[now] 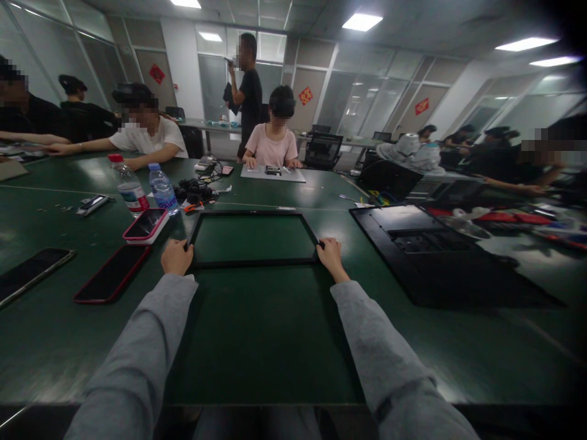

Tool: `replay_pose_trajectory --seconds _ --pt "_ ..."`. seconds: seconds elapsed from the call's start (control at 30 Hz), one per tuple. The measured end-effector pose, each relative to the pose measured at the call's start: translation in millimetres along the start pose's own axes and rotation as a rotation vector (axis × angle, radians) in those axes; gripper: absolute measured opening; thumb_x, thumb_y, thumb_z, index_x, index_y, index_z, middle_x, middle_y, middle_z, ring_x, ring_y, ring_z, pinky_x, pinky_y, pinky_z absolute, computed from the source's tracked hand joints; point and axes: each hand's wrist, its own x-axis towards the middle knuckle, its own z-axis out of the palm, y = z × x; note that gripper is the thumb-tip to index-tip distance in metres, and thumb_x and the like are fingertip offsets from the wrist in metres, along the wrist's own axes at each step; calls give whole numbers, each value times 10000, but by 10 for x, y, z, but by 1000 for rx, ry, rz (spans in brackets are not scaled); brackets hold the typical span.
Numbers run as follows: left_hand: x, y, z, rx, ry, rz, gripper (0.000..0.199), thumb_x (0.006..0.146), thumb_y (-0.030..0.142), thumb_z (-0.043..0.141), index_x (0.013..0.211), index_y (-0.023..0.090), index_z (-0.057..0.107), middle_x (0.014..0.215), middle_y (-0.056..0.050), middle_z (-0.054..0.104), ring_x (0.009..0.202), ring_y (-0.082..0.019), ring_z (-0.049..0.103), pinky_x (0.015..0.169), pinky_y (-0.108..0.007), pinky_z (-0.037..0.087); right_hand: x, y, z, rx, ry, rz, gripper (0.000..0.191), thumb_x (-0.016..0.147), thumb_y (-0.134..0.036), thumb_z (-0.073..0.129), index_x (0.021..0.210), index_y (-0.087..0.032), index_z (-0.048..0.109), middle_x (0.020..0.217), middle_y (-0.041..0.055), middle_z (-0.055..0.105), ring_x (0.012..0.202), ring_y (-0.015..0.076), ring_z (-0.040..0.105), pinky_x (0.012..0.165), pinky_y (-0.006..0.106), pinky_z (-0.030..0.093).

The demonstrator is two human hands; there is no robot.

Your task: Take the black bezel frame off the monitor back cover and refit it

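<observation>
A thin black rectangular frame (257,263) with an open middle lies at or just over the green table (261,342); its exact height I cannot tell. My left hand (177,256) is closed on the frame's left side. On the opposite side, my right hand (331,253) grips the right edge, thumb on top. Green tabletop shows through the frame's opening. Right of my right hand lies a large black panel (440,281) with a recessed section.
Left of the frame are a red-edged phone (112,275), a pink-cased phone (145,225) and another phone (34,272). Two bottles, one with a red cap (131,186) and one with a blue cap (162,190), stand behind them. Black cables (195,192) lie nearby. A person (275,143) sits opposite.
</observation>
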Motion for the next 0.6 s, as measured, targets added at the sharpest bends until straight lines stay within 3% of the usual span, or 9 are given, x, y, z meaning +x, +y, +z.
replay_pose_trajectory --seconds 0.6 --pt "6 -14 8 -17 2 -1 476 941 413 471 1280 167 697 1307 -169 607 1123 -305 612 920 -421 507 6 -29 -31 6 -23 36 396 836 -264 494 1130 -106 708 1096 190 609 1088 306 515 1044 497 398"
